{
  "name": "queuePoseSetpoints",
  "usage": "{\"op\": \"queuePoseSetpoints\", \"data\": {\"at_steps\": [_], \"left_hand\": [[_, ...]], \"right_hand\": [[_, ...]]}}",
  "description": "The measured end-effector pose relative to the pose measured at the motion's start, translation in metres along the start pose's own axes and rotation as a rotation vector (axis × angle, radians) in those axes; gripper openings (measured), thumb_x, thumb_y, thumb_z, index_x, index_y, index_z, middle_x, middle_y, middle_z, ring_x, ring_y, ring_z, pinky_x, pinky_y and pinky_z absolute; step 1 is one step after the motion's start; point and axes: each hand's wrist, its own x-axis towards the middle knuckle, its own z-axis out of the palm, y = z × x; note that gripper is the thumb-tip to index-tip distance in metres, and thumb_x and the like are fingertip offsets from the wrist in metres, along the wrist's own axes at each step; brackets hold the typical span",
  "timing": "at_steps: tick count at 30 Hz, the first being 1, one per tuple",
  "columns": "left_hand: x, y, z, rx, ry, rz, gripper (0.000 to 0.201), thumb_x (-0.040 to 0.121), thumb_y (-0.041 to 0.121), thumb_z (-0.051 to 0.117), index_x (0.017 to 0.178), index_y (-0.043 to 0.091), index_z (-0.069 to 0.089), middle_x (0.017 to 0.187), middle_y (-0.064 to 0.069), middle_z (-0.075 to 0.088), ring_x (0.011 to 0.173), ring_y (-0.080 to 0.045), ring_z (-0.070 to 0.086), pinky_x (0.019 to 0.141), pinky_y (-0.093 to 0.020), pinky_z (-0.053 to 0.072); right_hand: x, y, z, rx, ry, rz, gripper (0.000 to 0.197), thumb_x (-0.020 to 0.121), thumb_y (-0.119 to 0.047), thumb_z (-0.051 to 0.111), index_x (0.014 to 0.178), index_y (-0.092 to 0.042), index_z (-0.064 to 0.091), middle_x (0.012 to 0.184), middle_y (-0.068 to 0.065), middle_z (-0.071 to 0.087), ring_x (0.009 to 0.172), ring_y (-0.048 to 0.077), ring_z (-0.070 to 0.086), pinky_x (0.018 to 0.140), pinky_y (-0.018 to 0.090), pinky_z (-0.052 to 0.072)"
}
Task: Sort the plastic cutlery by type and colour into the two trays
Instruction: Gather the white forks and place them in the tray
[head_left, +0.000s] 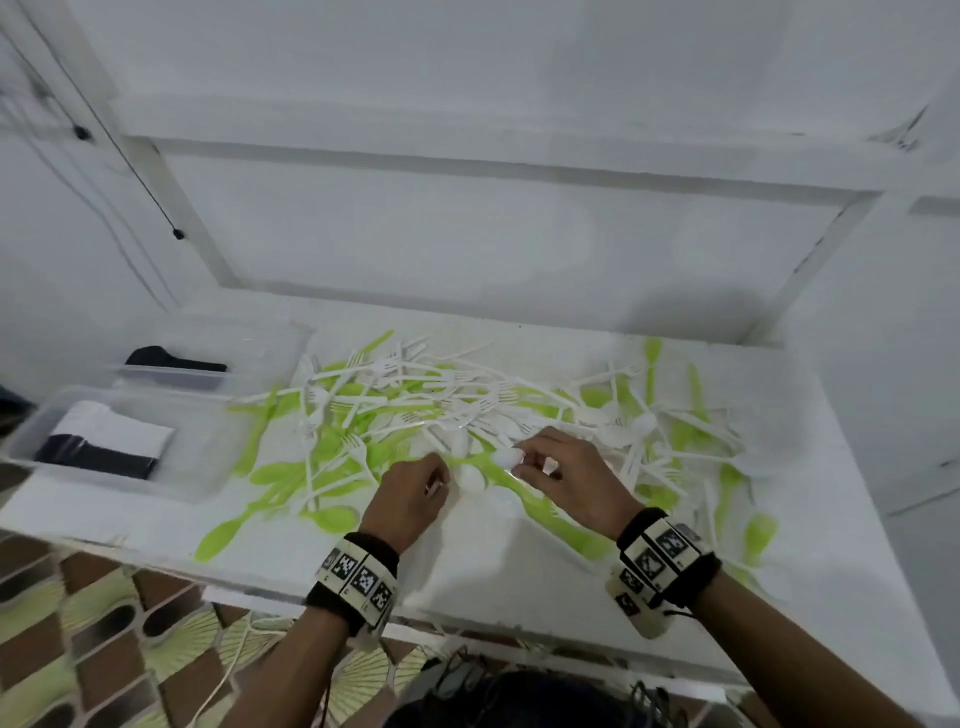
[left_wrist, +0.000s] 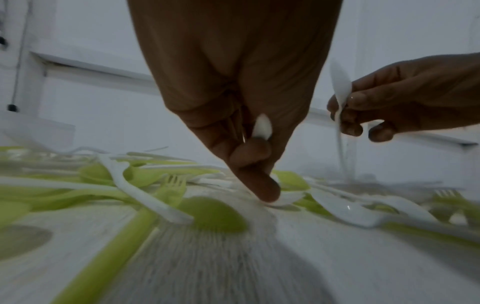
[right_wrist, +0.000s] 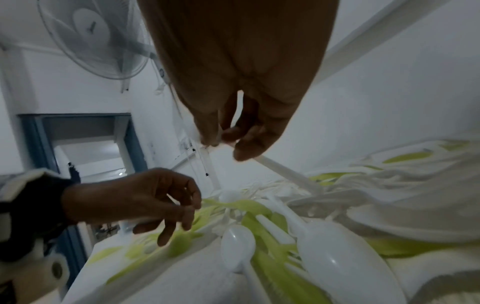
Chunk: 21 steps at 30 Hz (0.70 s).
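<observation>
A tangled pile of white and lime-green plastic forks and spoons (head_left: 415, 400) covers the white table (head_left: 519, 571). My right hand (head_left: 524, 465) hovers just above the pile's near edge and pinches a white spoon (head_left: 506, 457) by its neck; the left wrist view shows that white spoon (left_wrist: 340, 82) upright in the right hand (left_wrist: 348, 115). My left hand (head_left: 439, 475) is beside it, fingers curled, with the bowl of a small white spoon (left_wrist: 262, 127) tucked between thumb and fingers. Its fingertip (left_wrist: 265, 193) touches another white spoon lying on the table.
Two clear plastic trays stand at the table's left: a near tray (head_left: 130, 488) and a far tray (head_left: 280, 353), each with dark and white items inside. Cutlery spreads to the right edge. A bare strip of table runs along the front edge. The wall is close behind.
</observation>
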Motion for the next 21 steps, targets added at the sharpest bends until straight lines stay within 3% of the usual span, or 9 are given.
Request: {"op": "queuePoseSetpoints", "data": {"at_steps": [3, 5, 7, 9, 11, 13, 17, 19, 21], "left_hand": [[0.0, -0.002, -0.012, -0.015, -0.004, 0.032, 0.035, 0.085, -0.01, 0.047, 0.102, 0.016, 0.063, 0.091, -0.002, 0.065, 0.062, -0.012, 0.061, 0.063, -0.034, 0.051], [0.0, -0.008, -0.021, 0.073, -0.004, 0.029, 0.043, 0.078, -0.014, 0.044, 0.099, 0.016, 0.067, 0.1, -0.004, 0.06, 0.074, -0.02, 0.06, 0.068, -0.037, 0.048], [-0.001, -0.016, -0.031, 0.16, 0.041, -0.012, 0.044, 0.075, -0.015, 0.046, 0.091, 0.017, 0.071, 0.105, -0.006, 0.056, 0.088, -0.029, 0.061, 0.071, -0.042, 0.051], [-0.005, -0.025, -0.039, 0.223, 0.12, -0.045, 0.044, 0.071, -0.016, 0.05, 0.086, 0.018, 0.073, 0.107, -0.005, 0.055, 0.099, -0.028, 0.059, 0.071, -0.041, 0.052], [-0.009, -0.031, -0.047, 0.256, 0.192, -0.069, 0.041, 0.07, -0.015, 0.054, 0.083, 0.02, 0.07, 0.1, -0.002, 0.05, 0.098, -0.028, 0.056, 0.067, -0.038, 0.05], [-0.009, -0.035, -0.055, 0.238, 0.248, -0.098, 0.038, 0.069, -0.015, 0.054, 0.08, 0.019, 0.064, 0.09, 0.0, 0.042, 0.083, -0.03, 0.054, 0.06, -0.038, 0.044], [-0.01, -0.039, -0.066, 0.104, 0.335, -0.073, 0.03, 0.073, -0.007, 0.055, 0.084, 0.019, 0.064, 0.078, 0.003, 0.04, 0.064, -0.022, 0.043, 0.059, -0.034, 0.036], [-0.013, -0.038, -0.066, 0.083, 0.372, -0.031, 0.025, 0.082, 0.017, 0.053, 0.099, 0.017, 0.071, 0.078, 0.004, 0.043, 0.068, -0.019, 0.045, 0.062, -0.033, 0.038], [-0.014, -0.038, -0.064, 0.049, 0.394, -0.004, 0.042, 0.09, 0.034, 0.042, 0.11, 0.017, 0.075, 0.074, 0.004, 0.049, 0.07, -0.019, 0.051, 0.064, -0.032, 0.04]], "right_hand": [[0.009, -0.002, 0.005, -0.126, 0.106, -0.102, 0.019, 0.099, -0.032, 0.064, 0.103, -0.014, 0.065, 0.104, -0.005, 0.058, 0.093, 0.015, 0.057, 0.08, 0.022, 0.046], [0.016, -0.009, 0.008, -0.186, 0.161, -0.148, 0.024, 0.104, -0.035, 0.051, 0.112, -0.016, 0.063, 0.103, -0.004, 0.064, 0.096, 0.021, 0.058, 0.085, 0.033, 0.048], [0.023, -0.017, 0.011, -0.113, 0.151, -0.116, 0.024, 0.107, -0.032, 0.043, 0.121, -0.02, 0.058, 0.091, -0.006, 0.065, 0.084, 0.017, 0.06, 0.078, 0.037, 0.05], [0.028, -0.023, 0.017, -0.044, 0.104, -0.055, 0.023, 0.107, -0.024, 0.044, 0.129, -0.027, 0.049, 0.079, -0.005, 0.063, 0.068, 0.015, 0.058, 0.07, 0.037, 0.051], [0.032, -0.03, 0.024, 0.03, 0.013, 0.054, 0.032, 0.102, -0.011, 0.043, 0.127, -0.032, 0.041, 0.07, -0.002, 0.062, 0.061, 0.02, 0.058, 0.065, 0.042, 0.053], [0.036, -0.031, 0.034, 0.051, -0.083, 0.116, 0.036, 0.095, -0.003, 0.039, 0.12, -0.027, 0.048, 0.065, -0.009, 0.056, 0.067, 0.029, 0.059, 0.068, 0.047, 0.054], [0.043, -0.026, 0.056, -0.326, -0.157, 0.069, 0.03, 0.095, -0.006, 0.046, 0.103, -0.024, 0.068, 0.09, -0.007, 0.05, 0.082, 0.027, 0.058, 0.069, 0.036, 0.043], [0.047, -0.028, 0.065, -0.468, -0.218, 0.105, 0.025, 0.099, -0.017, 0.046, 0.113, -0.019, 0.067, 0.112, 0.0, 0.055, 0.097, 0.03, 0.06, 0.073, 0.036, 0.041], [0.052, -0.026, 0.073, -0.582, -0.308, 0.071, 0.032, 0.1, -0.021, 0.045, 0.127, -0.015, 0.061, 0.128, 0.003, 0.052, 0.106, 0.031, 0.06, 0.074, 0.036, 0.041]]}}
